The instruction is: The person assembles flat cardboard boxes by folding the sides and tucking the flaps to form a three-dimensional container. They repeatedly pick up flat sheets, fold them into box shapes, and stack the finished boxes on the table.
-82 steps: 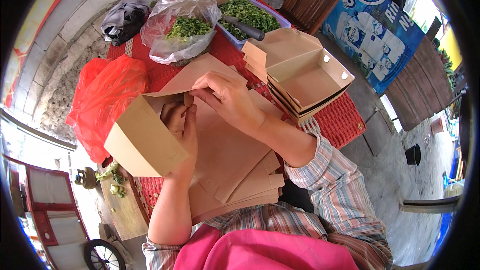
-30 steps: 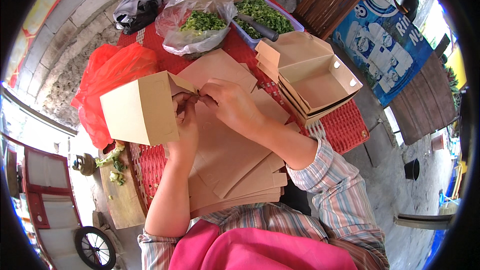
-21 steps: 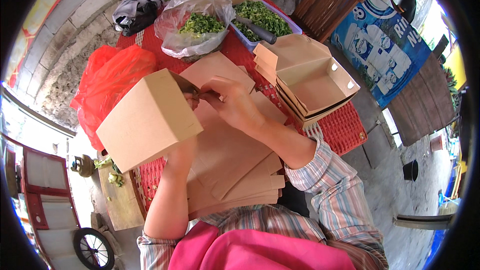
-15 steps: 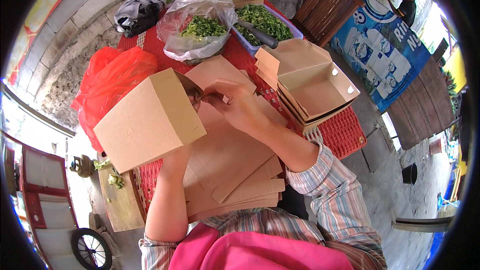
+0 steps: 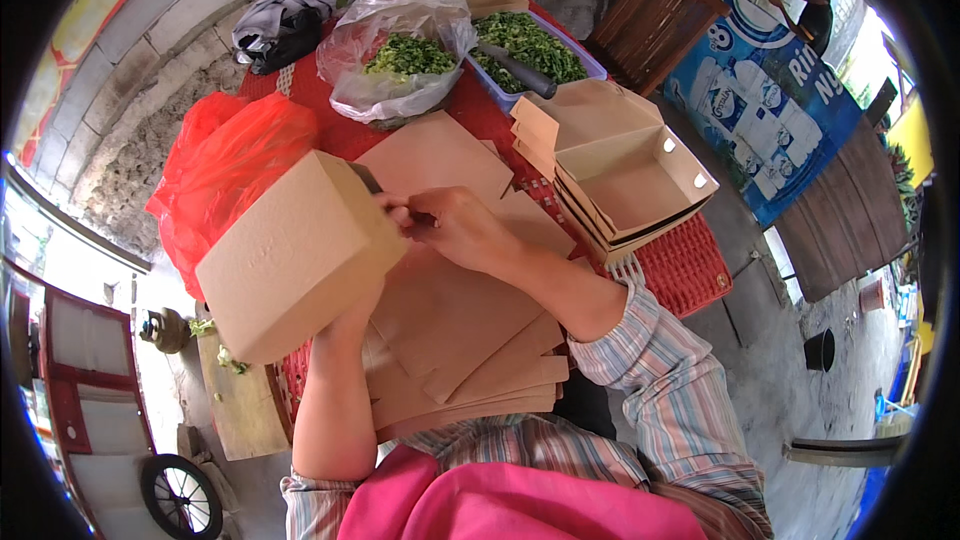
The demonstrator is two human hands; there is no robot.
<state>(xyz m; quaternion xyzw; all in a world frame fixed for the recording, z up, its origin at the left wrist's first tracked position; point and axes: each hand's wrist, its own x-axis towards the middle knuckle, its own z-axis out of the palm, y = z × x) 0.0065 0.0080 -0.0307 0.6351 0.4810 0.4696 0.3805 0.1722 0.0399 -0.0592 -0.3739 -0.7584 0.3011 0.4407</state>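
Hands: two, left hand (image 5: 365, 285) and right hand (image 5: 455, 230)
Folded brown box in hand (image 5: 295, 255): one
Stacks of folded open boxes (image 5: 630, 185): one
Piles of flat brown blanks (image 5: 460, 340): one
Red plastic bags (image 5: 225, 175): one
Clear bags of greens (image 5: 400, 50): one
Blue trays of greens (image 5: 540, 50): one

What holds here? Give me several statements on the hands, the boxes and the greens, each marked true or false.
1. The left hand props up a brown cardboard box. True.
2. The right hand rests on the red bag. False: it works at the box's edge.
3. Folded open boxes are stacked to the right. True.
4. The clear plastic bag holds red fruit. False: chopped greens.
5. Flat cardboard blanks lie under the arms. True.
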